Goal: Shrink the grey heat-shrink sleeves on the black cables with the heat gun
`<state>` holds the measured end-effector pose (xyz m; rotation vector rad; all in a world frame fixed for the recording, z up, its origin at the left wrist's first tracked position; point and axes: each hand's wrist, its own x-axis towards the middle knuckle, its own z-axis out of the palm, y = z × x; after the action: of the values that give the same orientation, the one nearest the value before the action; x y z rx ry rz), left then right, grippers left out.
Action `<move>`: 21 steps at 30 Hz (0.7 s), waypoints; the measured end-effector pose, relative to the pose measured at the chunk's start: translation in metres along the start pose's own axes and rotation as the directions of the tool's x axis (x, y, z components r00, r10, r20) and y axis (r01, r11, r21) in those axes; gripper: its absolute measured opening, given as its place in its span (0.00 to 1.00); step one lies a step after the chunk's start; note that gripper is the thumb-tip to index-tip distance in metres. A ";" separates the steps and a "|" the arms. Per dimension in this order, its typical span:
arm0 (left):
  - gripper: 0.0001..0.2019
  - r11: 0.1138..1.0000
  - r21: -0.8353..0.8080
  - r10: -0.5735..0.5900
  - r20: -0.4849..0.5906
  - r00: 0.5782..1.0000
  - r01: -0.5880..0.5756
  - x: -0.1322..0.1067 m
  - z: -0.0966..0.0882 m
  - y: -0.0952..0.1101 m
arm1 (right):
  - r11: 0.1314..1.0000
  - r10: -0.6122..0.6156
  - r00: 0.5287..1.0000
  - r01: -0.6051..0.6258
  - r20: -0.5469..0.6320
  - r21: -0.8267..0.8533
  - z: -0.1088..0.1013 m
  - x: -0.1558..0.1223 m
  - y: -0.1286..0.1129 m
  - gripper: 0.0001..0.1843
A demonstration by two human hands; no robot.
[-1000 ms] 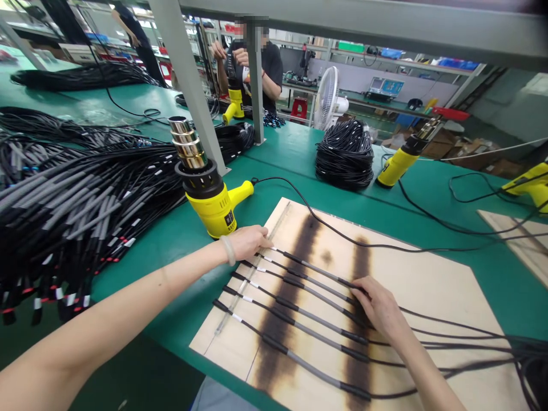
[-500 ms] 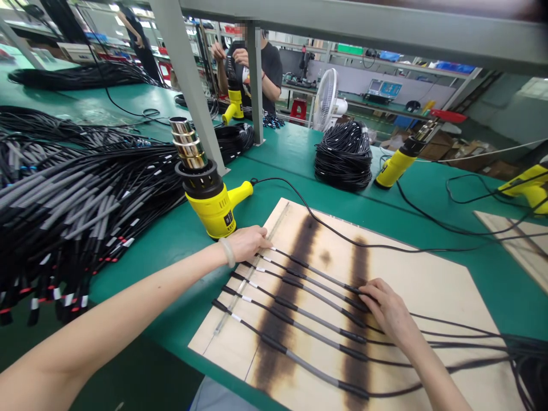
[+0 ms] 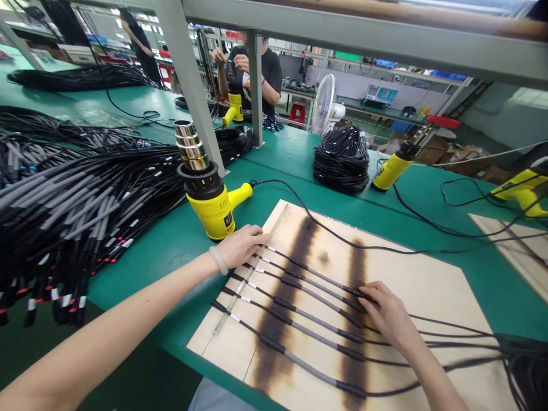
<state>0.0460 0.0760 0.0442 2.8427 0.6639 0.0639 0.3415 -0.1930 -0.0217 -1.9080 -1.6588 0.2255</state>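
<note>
Several black cables with grey sleeve sections lie side by side across a scorched wooden board (image 3: 398,274). My left hand (image 3: 240,246), with a pale bangle at the wrist, has its fingers closed on the left end of the farthest cable (image 3: 321,274), beside a white label. My right hand (image 3: 387,314) pinches that same cable at the dark piece right of its grey sleeve. The fingers partly hide both gripped spots. A clear strip (image 3: 231,302) runs under the left ends of the cables. The nearest cable (image 3: 306,368) rests untouched across both burn marks.
A yellow heat gun (image 3: 209,200) stands nozzle up behind my left hand, its cord crossing the board. Cable bundles (image 3: 85,188) cover the left bench. A coiled bundle (image 3: 341,157) and another heat gun (image 3: 391,170) stand behind. A co-worker (image 3: 269,74) is beyond the metal post.
My left hand has shifted slightly left and down along the farthest cable's end. My right hand keeps its pinch. The view has tilted a little.
</note>
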 end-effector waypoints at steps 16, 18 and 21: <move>0.41 0.755 -0.614 -0.272 0.026 0.962 0.230 -0.045 0.031 0.013 | 0.995 -0.084 0.983 0.091 -0.161 0.038 0.017 -0.003 -0.055 0.07; 0.44 0.736 -0.638 -0.271 0.033 0.962 0.229 -0.045 0.029 0.014 | 0.987 -0.156 0.981 0.158 -0.118 0.008 0.025 0.003 -0.068 0.06; 0.46 0.705 -0.672 -0.279 0.029 0.960 0.225 -0.045 0.026 0.017 | 0.974 -0.217 0.974 0.213 -0.058 -0.075 0.038 0.013 -0.084 0.07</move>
<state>0.0150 0.0363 0.0227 2.0367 0.8352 0.3032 0.2544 -0.1651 -0.0043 -1.7467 -1.8325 0.0194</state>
